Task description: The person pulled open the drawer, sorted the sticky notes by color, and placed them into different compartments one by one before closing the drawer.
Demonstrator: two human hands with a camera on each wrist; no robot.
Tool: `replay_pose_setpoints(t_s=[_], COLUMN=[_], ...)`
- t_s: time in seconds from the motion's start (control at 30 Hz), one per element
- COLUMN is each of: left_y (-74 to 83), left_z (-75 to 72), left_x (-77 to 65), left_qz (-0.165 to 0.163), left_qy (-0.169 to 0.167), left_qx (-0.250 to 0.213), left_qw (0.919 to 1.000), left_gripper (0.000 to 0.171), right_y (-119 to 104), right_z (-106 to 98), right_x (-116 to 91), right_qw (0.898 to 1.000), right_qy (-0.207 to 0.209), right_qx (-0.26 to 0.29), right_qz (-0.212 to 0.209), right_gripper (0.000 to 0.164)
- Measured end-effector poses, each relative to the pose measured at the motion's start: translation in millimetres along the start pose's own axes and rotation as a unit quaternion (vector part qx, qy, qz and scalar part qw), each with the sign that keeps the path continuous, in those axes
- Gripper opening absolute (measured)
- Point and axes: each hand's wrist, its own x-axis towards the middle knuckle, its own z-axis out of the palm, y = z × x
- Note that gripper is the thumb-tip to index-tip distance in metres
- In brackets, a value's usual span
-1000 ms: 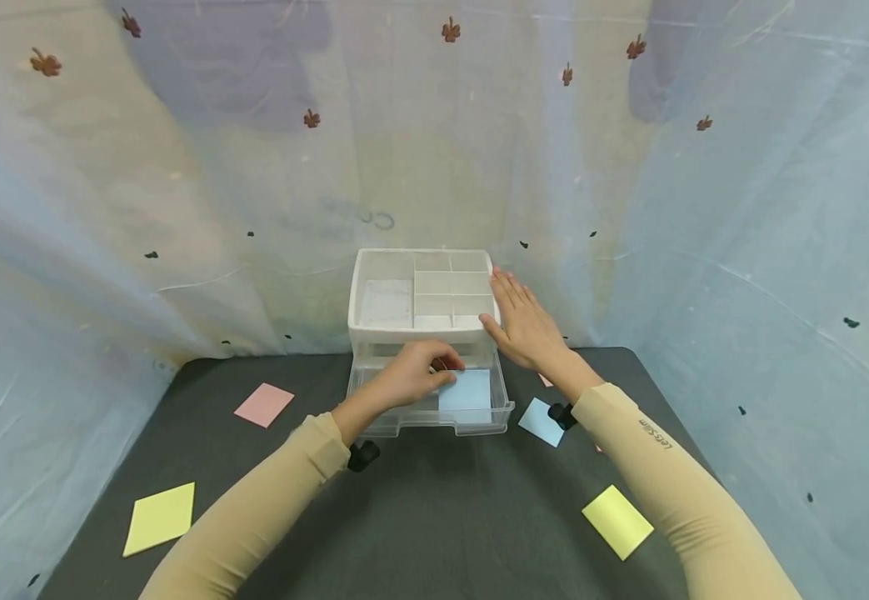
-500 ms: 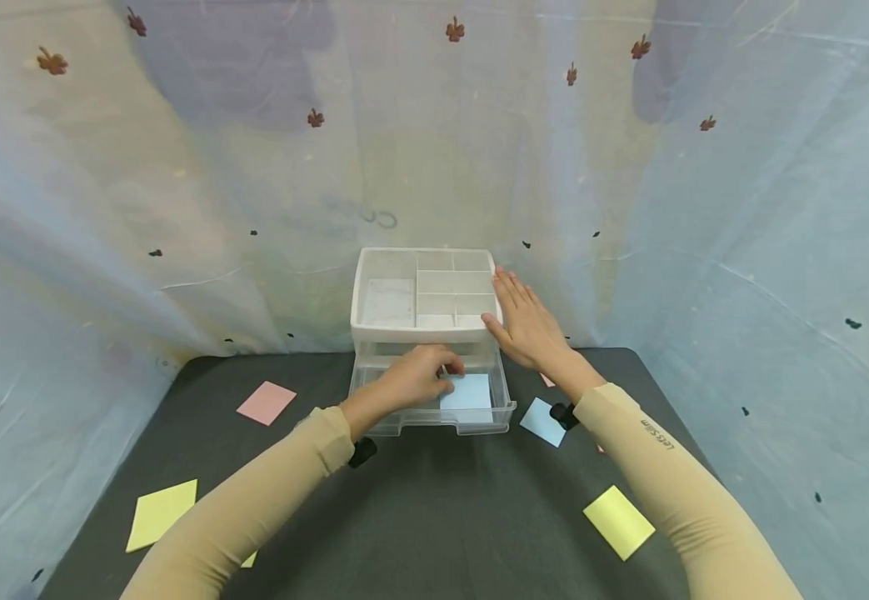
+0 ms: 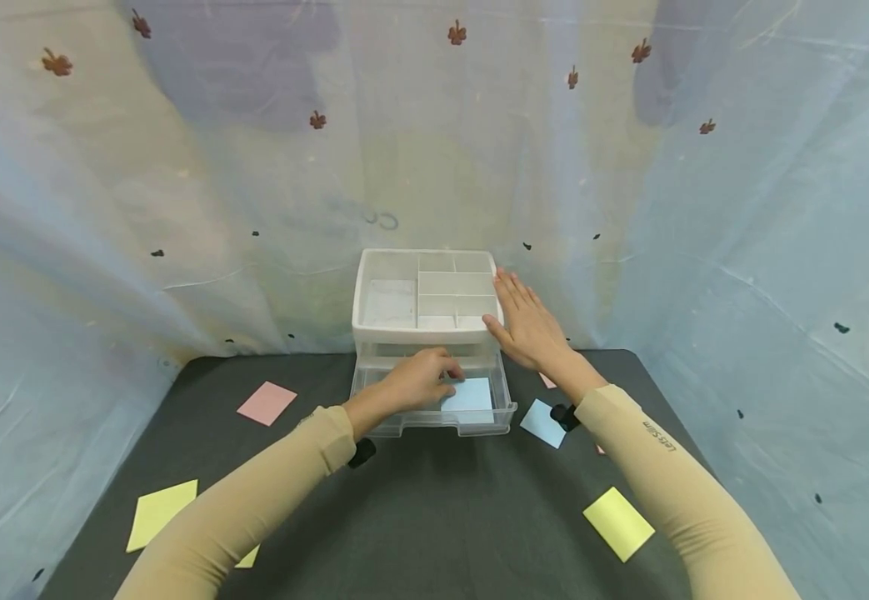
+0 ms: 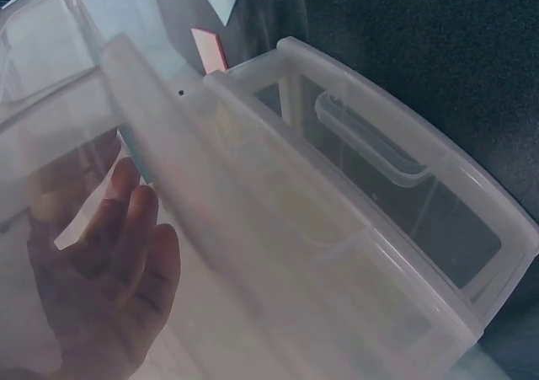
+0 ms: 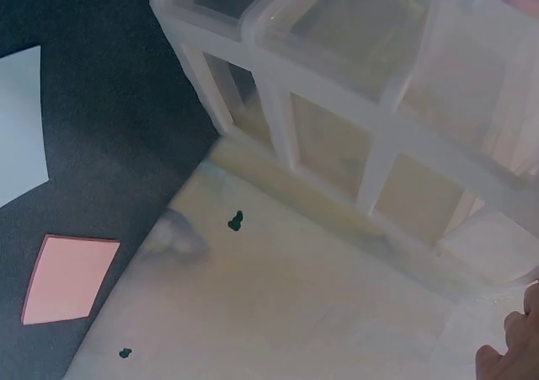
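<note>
In the head view a white plastic organizer (image 3: 422, 337) stands at the back of the table, its clear lower drawer (image 3: 404, 421) pulled out. A blue sticky-note pad (image 3: 471, 402) leans in the drawer's right part. My left hand (image 3: 412, 382) reaches into the drawer, thumb and forefinger at the pad's upper left corner, seemingly pinching it. The left wrist view shows the left hand (image 4: 109, 270) with fingers bent, a blue edge at the fingertips. My right hand (image 3: 527, 329) lies with straight fingers against the organizer's right side.
A pink note (image 3: 267, 403) and a yellow note (image 3: 160, 512) lie on the left; another yellow piece (image 3: 249, 557) shows beside the left sleeve. To the right are a blue note (image 3: 542, 423), a yellow note (image 3: 619, 523) and partly hidden pink notes (image 3: 546, 380). A curtain (image 3: 434, 183) hangs behind.
The left hand has come down slightly, and the blue pad's top edge has sunk with it into the drawer. The right hand has stayed against the organizer.
</note>
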Motion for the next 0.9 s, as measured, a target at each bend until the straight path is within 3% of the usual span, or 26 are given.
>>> replay_pose_setpoints(t_s=[0.23, 0.43, 0.63, 0.83, 0.9], left_y=[-1.4, -1.4, 2.2, 4.0, 1.7], left_z=[0.9, -1.6, -12.4, -32.3, -40.0], left_x=[-0.8, -0.6, -5.3, -15.7, -20.6], left_qz=[0.015, 0.026, 0.069, 0.121, 0.124], left_qy=[-0.001, 0.037, 0.108, 0.199, 0.228], left_qx=[0.017, 0.019, 0.057, 0.081, 0.09], left_qw=[0.9997, 0.9988, 0.9901, 0.9692, 0.9616], left_gripper=[0.022, 0.025, 0.024, 0.025, 0.026], right_y=[-4.2, -1.5, 2.9, 11.6, 15.8], right_z=[-7.8, -13.3, -21.4, -22.5, -19.9], right_x=[-5.3, -14.7, -36.0, -62.1, -71.1], right_qw=[1.0, 0.993, 0.967, 0.939, 0.931], right_qy=[-0.004, 0.075, 0.182, 0.261, 0.277], right_qx=[0.026, 0.085, 0.171, 0.223, 0.235], right_qz=[0.005, -0.021, -0.045, -0.031, -0.021], right_gripper=[0.078, 0.065, 0.05, 0.047, 0.047])
